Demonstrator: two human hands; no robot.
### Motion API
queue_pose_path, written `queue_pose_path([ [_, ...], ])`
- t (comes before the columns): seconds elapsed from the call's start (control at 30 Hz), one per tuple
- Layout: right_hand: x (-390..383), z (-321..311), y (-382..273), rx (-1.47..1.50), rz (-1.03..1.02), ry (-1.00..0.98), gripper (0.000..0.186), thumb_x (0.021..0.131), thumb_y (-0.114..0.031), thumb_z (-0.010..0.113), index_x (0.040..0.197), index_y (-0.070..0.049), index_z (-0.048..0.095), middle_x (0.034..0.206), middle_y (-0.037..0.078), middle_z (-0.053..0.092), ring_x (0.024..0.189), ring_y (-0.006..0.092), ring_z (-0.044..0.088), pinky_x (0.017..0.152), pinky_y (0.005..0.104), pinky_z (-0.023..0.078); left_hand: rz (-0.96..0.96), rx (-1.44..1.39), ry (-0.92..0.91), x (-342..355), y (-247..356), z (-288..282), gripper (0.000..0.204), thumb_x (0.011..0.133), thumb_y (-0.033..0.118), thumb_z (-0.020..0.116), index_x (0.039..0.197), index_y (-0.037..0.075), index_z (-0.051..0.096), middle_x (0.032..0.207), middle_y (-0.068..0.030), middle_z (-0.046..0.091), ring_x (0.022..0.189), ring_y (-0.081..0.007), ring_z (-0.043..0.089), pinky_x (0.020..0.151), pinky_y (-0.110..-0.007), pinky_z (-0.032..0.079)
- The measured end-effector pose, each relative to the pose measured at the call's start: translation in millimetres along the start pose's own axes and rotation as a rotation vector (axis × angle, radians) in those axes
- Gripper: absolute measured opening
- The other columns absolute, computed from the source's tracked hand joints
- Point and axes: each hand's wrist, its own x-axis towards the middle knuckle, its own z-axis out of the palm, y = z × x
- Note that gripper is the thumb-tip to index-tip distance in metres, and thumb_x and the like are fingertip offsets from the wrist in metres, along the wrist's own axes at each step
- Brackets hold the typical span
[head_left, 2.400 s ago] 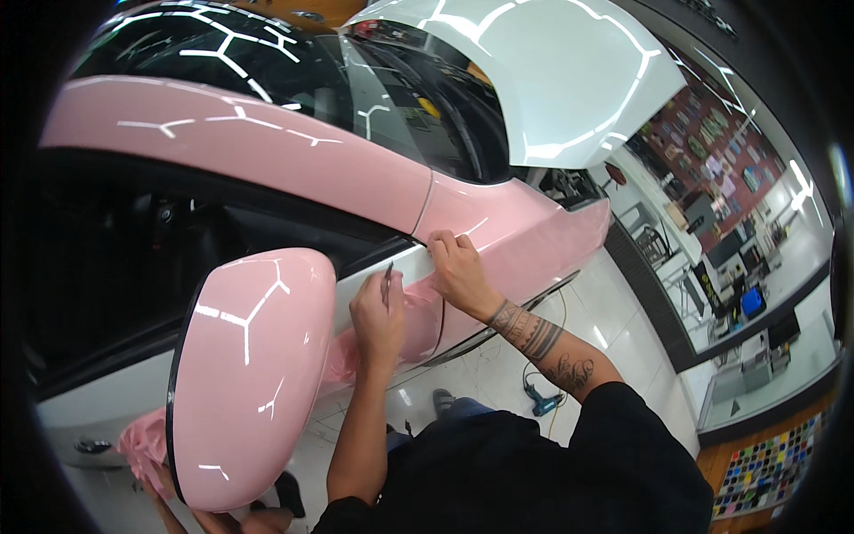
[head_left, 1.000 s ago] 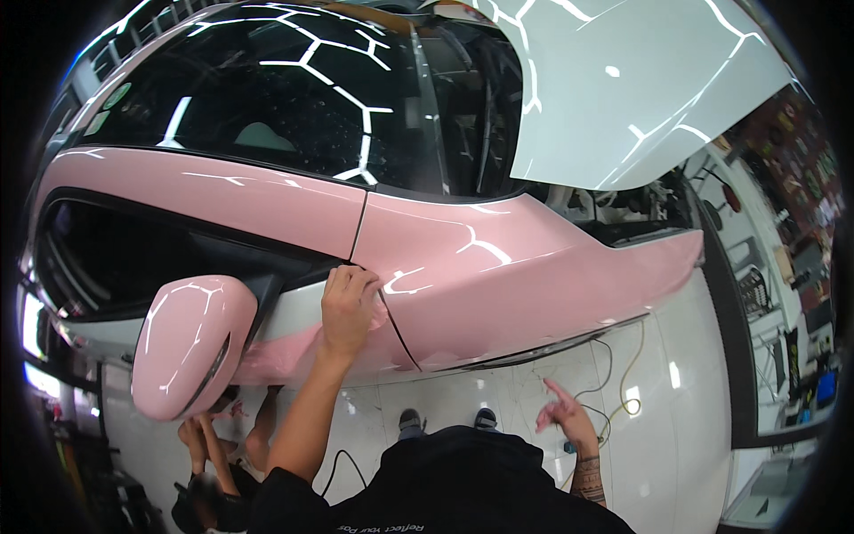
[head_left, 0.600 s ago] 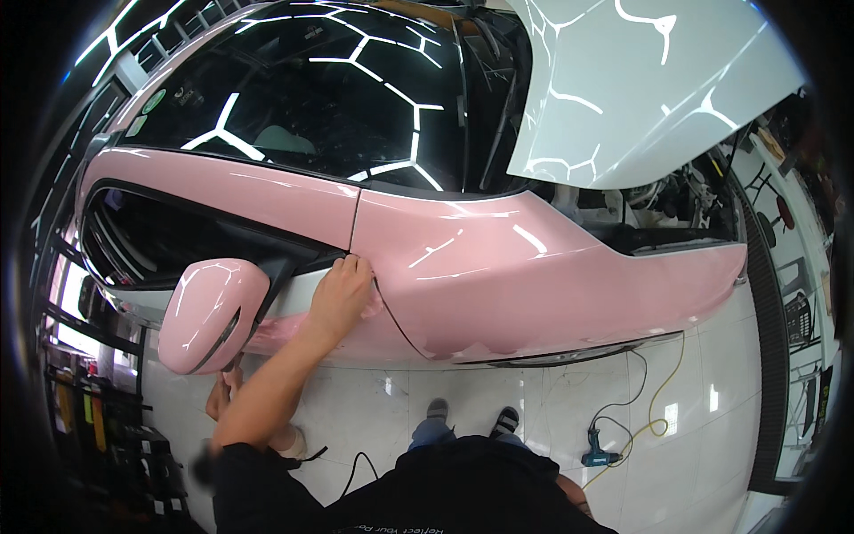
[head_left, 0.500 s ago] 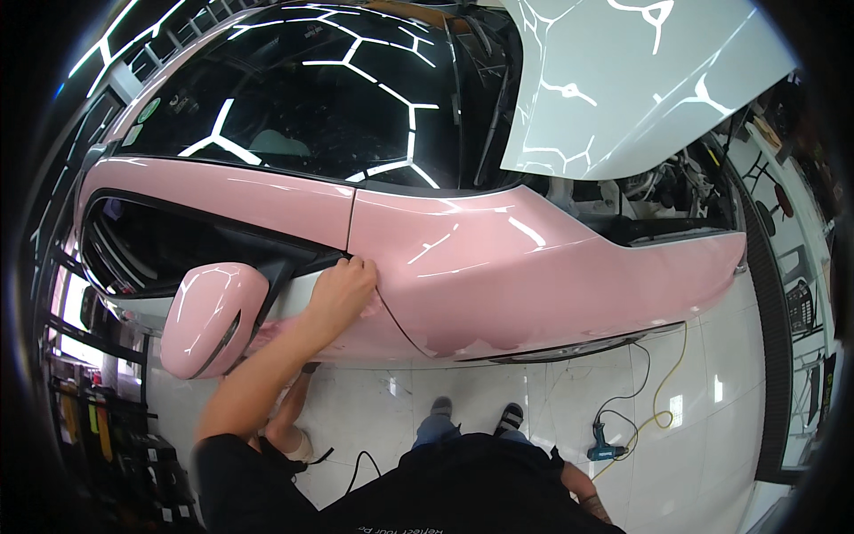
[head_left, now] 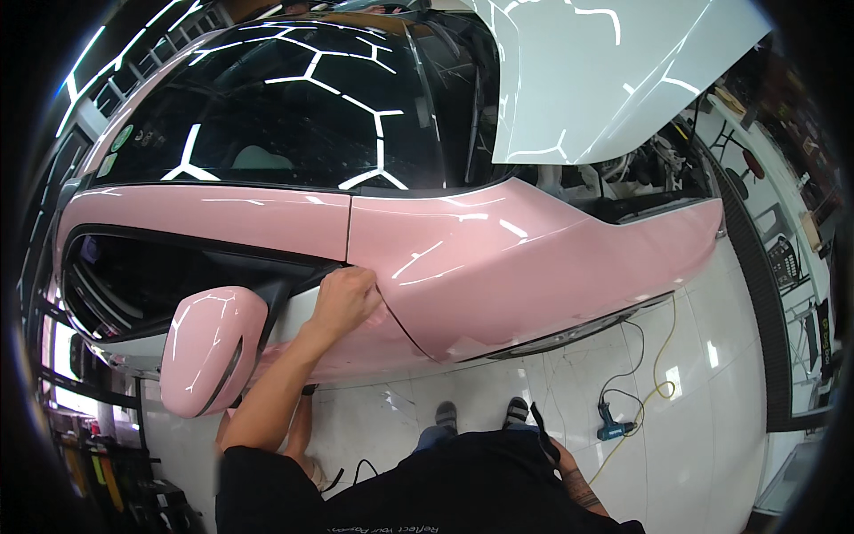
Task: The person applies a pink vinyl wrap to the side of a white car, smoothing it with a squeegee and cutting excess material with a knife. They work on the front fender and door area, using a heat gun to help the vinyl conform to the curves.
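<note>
My left hand (head_left: 345, 301) is closed at the upper front corner of the car door, just behind the seam to the fender (head_left: 480, 276). Pink wrap film (head_left: 381, 319) runs creased from beneath its fingers down the door. Between this hand and the mirror, a bare silver-white strip (head_left: 298, 313) of door shows above the pink. The pink side mirror (head_left: 213, 347) stands left of my forearm. My right hand (head_left: 564, 457) is low by my hip, beside a dark, narrow flap or object (head_left: 539, 422); its fingers are mostly hidden.
The white hood (head_left: 605, 80) is raised over the engine bay (head_left: 640, 178). On the tiled floor lies a teal power tool (head_left: 614, 425) with a dark cord, beside a yellow cable (head_left: 663, 389). Another person's bare leg (head_left: 301, 427) shows beneath the mirror. Shelving (head_left: 98, 445) stands at left.
My view has shifted, and the left hand stays at the door corner, its wrist turned somewhat. My right hand shows more now, with the dark piece standing up beside it.
</note>
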Motion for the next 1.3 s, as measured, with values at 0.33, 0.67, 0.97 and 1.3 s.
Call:
queue_pose_path([
  [0.33,16,22,-17,-0.132,0.341,-0.185,0.043,0.081,-0.023,0.067,0.113,0.005,0.06,0.108,0.023,0.066,0.102,0.0324,0.063,0.09,0.0389,0.049,-0.053,-0.23,-0.029,-22,-7,3,0.018,0.073,0.011,0.058,0.058,0.003,0.05,0.059,-0.0118,0.056,0.055,-0.0354,0.05,0.059,-0.041,0.034],
  [0.67,89,20,-126,-0.708,-0.003,0.382,0.014,0.079,-0.011,0.06,0.09,-0.002,0.063,0.07,0.019,0.063,0.064,0.0375,0.061,0.06,0.0441,0.049,-0.102,-0.263,0.004,-61,11,5,0.017,0.072,0.008,0.06,0.06,0.002,0.05,0.058,-0.0153,0.052,0.058,-0.0366,0.053,0.06,-0.041,0.041],
  [0.97,256,145,-339,-0.138,-0.27,0.191,0.025,0.092,-0.018,0.057,0.083,0.004,0.065,0.07,0.016,0.064,0.062,0.0271,0.061,0.061,0.0361,0.046,-0.198,-0.392,0.075,-92,25,17,0.01,0.07,0.009,0.061,0.064,0.003,0.055,0.063,-0.0139,0.057,0.059,-0.0351,0.057,0.059,-0.044,0.045],
  [1.3,264,183,-337,-0.109,-0.419,0.528,0.012,0.084,-0.009,0.066,0.083,0.002,0.064,0.071,0.013,0.062,0.062,0.0228,0.061,0.057,0.0339,0.046,-0.305,-0.561,0.133,-147,13,55,0.018,0.084,0.017,0.062,0.074,0.002,0.059,0.074,-0.0185,0.06,0.07,-0.0408,0.059,0.064,-0.048,0.045],
])
